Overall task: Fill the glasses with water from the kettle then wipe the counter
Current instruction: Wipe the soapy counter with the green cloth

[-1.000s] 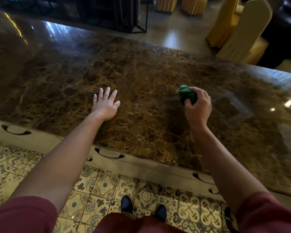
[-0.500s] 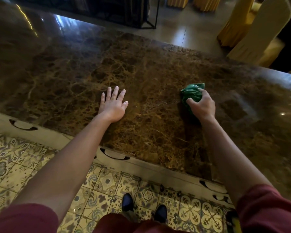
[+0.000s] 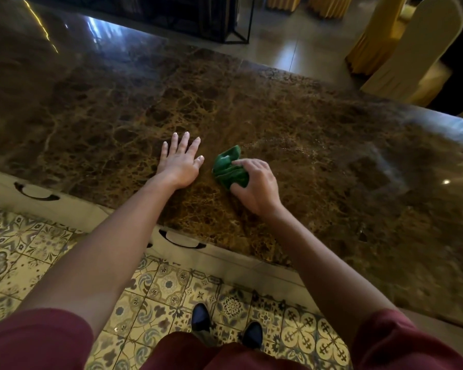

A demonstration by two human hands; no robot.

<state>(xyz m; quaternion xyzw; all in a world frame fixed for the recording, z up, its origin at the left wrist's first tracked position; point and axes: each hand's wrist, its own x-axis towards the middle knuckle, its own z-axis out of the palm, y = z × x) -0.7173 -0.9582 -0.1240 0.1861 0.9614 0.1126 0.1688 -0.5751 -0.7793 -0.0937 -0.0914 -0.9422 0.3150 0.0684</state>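
A crumpled green cloth (image 3: 229, 166) lies on the brown marble counter (image 3: 318, 145), near its front edge. My right hand (image 3: 257, 185) grips the cloth against the stone, fingers curled over it. Just left of the cloth, my left hand (image 3: 181, 161) rests flat on the counter with straight, spread fingers. A faint wet streak runs to the right of the cloth. No glasses or kettle are in view.
Drawer handles (image 3: 182, 240) line the counter front below its edge. Patterned floor tiles (image 3: 24, 252) and my shoes are below. Beyond the counter stand chairs with cream and yellow covers (image 3: 412, 49) and a dark metal frame (image 3: 235, 30).
My right hand has dragged the green cloth leftward across the counter, from well right of the left hand to right beside it. The left hand has stayed flat in place.
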